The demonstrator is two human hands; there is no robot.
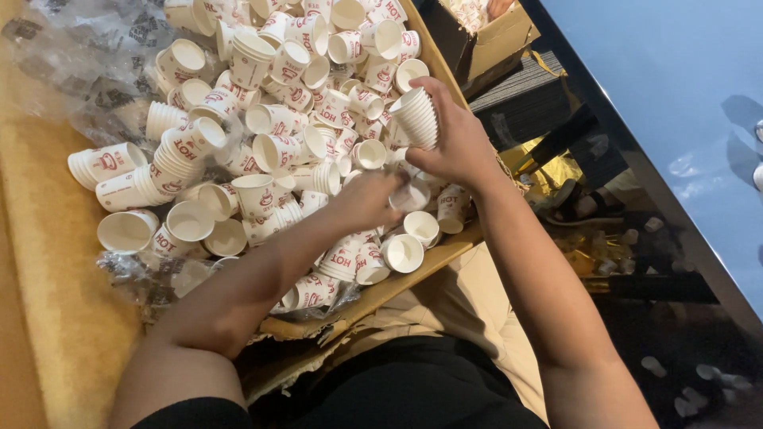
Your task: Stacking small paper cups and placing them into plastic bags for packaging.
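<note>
Hands at work over a heap of small white paper cups with red print (pixel 270 135), which filled a shallow cardboard tray (pixel 445 248) resting across the person's lap. The right hand (pixel 457 143) was closed around a nested stack of cups (pixel 416 117), held tilted with the open mouths turned toward the heap. The left hand (pixel 367 199) reached into the pile just below and was blurred; its fingers appeared to be curled on a single loose cup (pixel 412 195), though the grip could not be made out clearly. The two hands were near each other but apart. Crumpled clear plastic wrap (pixel 87 63) lay along the far and near edges of the heap, and a second cardboard box (pixel 485 36) stood beyond the tray. The step in hand appeared to be gathering: loose cups picked singly and nested into the held stack. The next move would call for turning the picked cup to match the stack and seating it squarely.
</note>
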